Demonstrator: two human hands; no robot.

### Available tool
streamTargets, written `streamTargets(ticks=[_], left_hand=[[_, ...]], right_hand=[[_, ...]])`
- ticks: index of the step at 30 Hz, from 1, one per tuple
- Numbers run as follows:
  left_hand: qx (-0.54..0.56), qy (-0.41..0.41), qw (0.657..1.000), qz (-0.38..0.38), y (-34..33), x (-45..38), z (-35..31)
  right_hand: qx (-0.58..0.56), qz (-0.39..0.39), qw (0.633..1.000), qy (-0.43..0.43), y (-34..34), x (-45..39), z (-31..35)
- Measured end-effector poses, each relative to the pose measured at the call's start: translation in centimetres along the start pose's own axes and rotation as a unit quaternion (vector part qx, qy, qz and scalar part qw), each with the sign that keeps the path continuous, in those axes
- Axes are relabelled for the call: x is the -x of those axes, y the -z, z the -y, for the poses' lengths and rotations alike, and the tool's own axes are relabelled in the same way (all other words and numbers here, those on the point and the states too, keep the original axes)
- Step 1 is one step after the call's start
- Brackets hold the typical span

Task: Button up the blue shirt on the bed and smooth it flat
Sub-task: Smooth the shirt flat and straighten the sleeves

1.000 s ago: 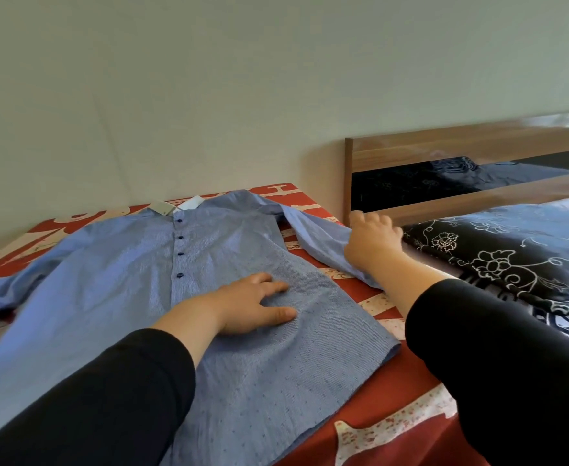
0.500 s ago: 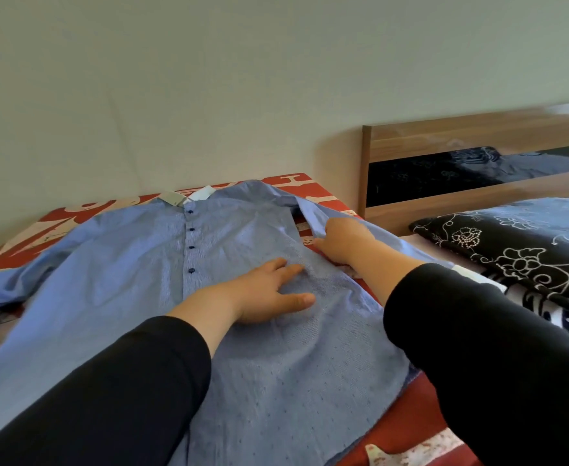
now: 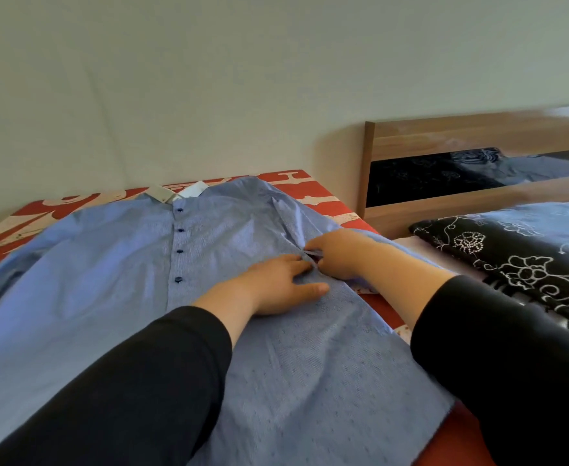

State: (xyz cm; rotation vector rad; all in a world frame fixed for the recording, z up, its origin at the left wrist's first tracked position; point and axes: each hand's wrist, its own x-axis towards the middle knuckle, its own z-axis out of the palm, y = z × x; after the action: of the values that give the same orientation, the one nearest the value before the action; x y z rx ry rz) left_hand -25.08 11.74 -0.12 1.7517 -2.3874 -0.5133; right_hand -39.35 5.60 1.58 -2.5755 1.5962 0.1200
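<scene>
Pinched between the right hand's [image 3: 335, 253] fingers is a small fold of the blue shirt [image 3: 108, 297], right at the side seam where the sleeve meets the body. Left hand [image 3: 283, 285] lies flat just beside it, fingers straight, pressing the fabric down, fingertips nearly touching the right hand. So the shirt spreads face-up under both hands across the red patterned bedcover [image 3: 313, 196], collar toward the wall, four dark buttons [image 3: 179, 251] done up along the placket. Black floral pillow [image 3: 511, 257] sits off to the right.
</scene>
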Motion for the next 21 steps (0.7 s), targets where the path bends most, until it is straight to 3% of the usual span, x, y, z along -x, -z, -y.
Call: streamTargets(ticks=[4, 6, 8, 10, 12, 16, 21], left_hand=[[0.117, -0.013, 0.991, -0.056, 0.5, -0.5, 0.0], [0.094, -0.012, 0.994, -0.051, 0.3, -0.7, 0.1], [0.025, -0.006, 0.999, -0.026, -0.1, -0.9, 0.1], [-0.030, 0.004, 1.000, -0.007, -0.4, -0.8, 0.3], [-0.014, 0.004, 1.000, 0.000, -0.2, -0.7, 0.5], [0.061, -0.004, 0.998, 0.025, 1.0, 0.0, 1.0], [0.101, 0.030, 0.994, -0.019, 2.3, 2.0, 2.0]], right_hand=[[-0.003, 0.007, 1.000, 0.006, 1.3, -0.1, 0.1], [-0.011, -0.036, 0.999, -0.004, 1.6, -0.9, 0.4], [-0.091, -0.073, 0.993, -0.001, 1.1, -1.7, 0.9], [-0.201, -0.036, 0.979, -0.013, 0.8, -2.2, 1.3], [-0.259, 0.029, 0.965, 0.001, 0.3, -2.7, 1.9], [-0.231, 0.079, 0.970, 0.003, 0.1, -3.2, 2.2], [-0.222, 0.039, 0.974, -0.020, 1.2, -3.2, 3.3]])
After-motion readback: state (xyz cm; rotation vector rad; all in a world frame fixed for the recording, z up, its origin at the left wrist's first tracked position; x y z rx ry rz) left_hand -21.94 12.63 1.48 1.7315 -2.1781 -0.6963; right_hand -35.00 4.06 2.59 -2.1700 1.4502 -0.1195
